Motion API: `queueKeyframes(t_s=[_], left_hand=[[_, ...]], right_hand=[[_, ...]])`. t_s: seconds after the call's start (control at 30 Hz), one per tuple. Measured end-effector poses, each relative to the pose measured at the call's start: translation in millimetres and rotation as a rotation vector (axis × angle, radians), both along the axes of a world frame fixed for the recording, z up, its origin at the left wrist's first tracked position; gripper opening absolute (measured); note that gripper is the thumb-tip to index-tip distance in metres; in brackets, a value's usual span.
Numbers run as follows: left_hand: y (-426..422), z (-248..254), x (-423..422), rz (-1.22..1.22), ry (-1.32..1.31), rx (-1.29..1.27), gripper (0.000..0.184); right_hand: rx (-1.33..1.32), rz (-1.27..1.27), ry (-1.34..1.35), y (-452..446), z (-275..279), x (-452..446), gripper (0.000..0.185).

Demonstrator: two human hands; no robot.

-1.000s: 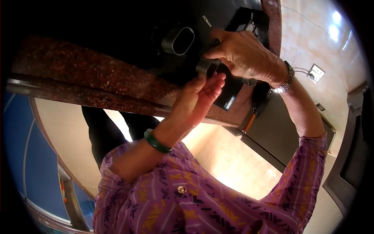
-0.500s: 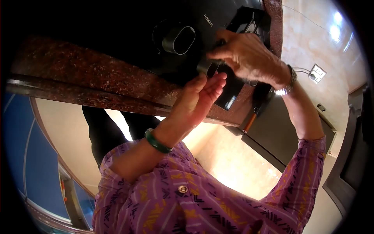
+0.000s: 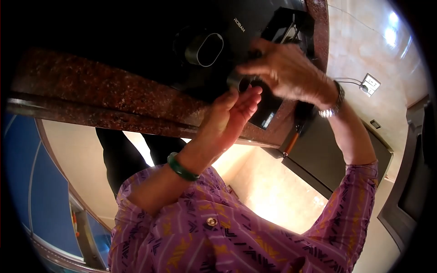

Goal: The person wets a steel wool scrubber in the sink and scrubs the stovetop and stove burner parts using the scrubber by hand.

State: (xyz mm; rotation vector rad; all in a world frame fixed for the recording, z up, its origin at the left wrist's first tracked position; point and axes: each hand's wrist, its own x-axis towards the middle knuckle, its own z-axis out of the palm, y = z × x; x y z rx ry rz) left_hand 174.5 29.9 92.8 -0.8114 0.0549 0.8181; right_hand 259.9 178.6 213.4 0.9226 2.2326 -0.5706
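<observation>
On black cooktop (image 3: 223, 20), dark-hollowed oval piece (image 3: 193, 51), left hand (image 3: 226, 115) near

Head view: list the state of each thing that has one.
Left hand: palm up, grip on small dark piece unclear
Right hand: blurred, grip unclear
Bangle: on left wrist
Watch: on right wrist
Plug: in wall socket
Dark oval-rimmed piece: on black panel

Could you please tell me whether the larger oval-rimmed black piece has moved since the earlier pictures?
No, the larger oval-rimmed black piece appears unmoved: it keeps the same place beside the ROBAM lettering.
</observation>
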Motion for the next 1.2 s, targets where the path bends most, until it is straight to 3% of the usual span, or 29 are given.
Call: queueKeyframes(t_s=[0.03, 0.2, 0.27, 0.33, 0.4, 0.5, 0.57, 0.6, 0.67, 0.77, 0.8, 0.9, 1.0, 1.1, 1.2], left_hand=[[0, -1, 0, 0.012, -0.047, 0.013, 0.038], [-1, -3, 4, 0.047, 0.047, 0.06, 0.04], [3, 2, -1, -0.009, 0.009, 0.024, 0.031], [3, 3, -4, -0.025, -0.009, 0.019, 0.031], [3, -1, -1, -0.032, -0.03, 0.009, 0.03], [-3, -4, 6, 0.153, -0.031, 0.108, 0.028], [6, 5, -4, -0.046, -0.01, -0.017, 0.027], [6, 1, -1, -0.035, -0.007, -0.012, 0.027], [-6, -8, 9, 0.216, -0.161, 0.051, 0.026], [1, -1, -1, 0.012, -0.052, 0.003, 0.026], [0, 0, -2, 0.012, -0.051, 0.005, 0.026], [1, -2, -2, 0.012, -0.107, 0.0, 0.027], [-2, -1, 2, 0.035, 0.054, 0.039, 0.037], [4, -2, -3, 0.0, -0.058, 0.007, 0.037], [-2, 0, 2, 0.046, 0.016, 0.035, 0.038]], right_hand=[[0.081, 0.102, 0.061, 8, -2, 3, 0.021], [-0.087, 0.055, 0.086, -14, 5, -14, 0.02], [-0.025, 0.024, 0.04, -1, 2, -6, 0.019], [0.046, 0.107, 0.095, 4, -1, -4, 0.019], [-0.045, 0.152, 0.036, -5, 2, -14, 0.018], [-0.037, 0.095, -0.002, -3, 3, -13, 0.011], [0.032, 0.107, -0.035, 12, -1, -7, 0.009], [0.037, 0.117, -0.032, 10, 1, -13, 0.009], [-0.072, 0.115, 0.031, -8, 7, -26, 0.008], [-0.024, 0.09, 0.003, 4, -1, -13, 0.009], [0.052, 0.09, -0.015, 10, -3, -9, 0.009], [-0.047, 0.071, 0.0, -2, 5, -18, 0.01], [-0.123, 0.002, 0.094, -11, 1, -12, 0.011], [0.02, 0.078, 0.034, 7, -2, 2, 0.014], [-0.127, -0.022, 0.045, -8, 3, -14, 0.026]])
